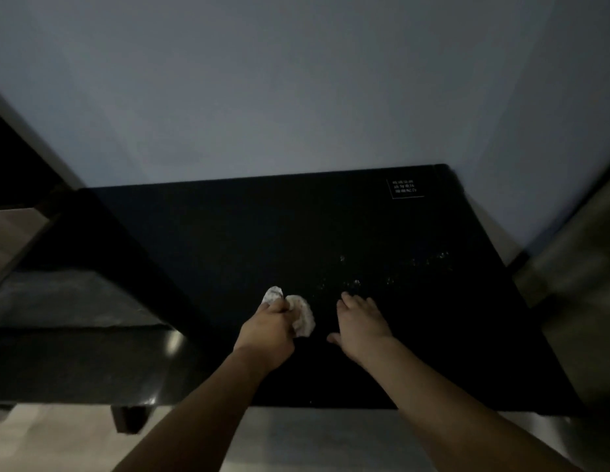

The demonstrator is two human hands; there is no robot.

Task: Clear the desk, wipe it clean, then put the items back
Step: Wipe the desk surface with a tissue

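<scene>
A black desk fills the middle of the dim head view, its top bare apart from pale specks or droplets toward the right. My left hand grips a crumpled white cloth and holds it down on the desk near the front. Part of the cloth sticks out past the knuckles on the left. My right hand lies flat on the desk just right of the cloth, fingers straight and pointing away from me.
A small white-printed label marks the desk's far right corner. A plain wall rises behind the desk. A dark shelf or side unit adjoins the left side. Pale floor shows below the front edge.
</scene>
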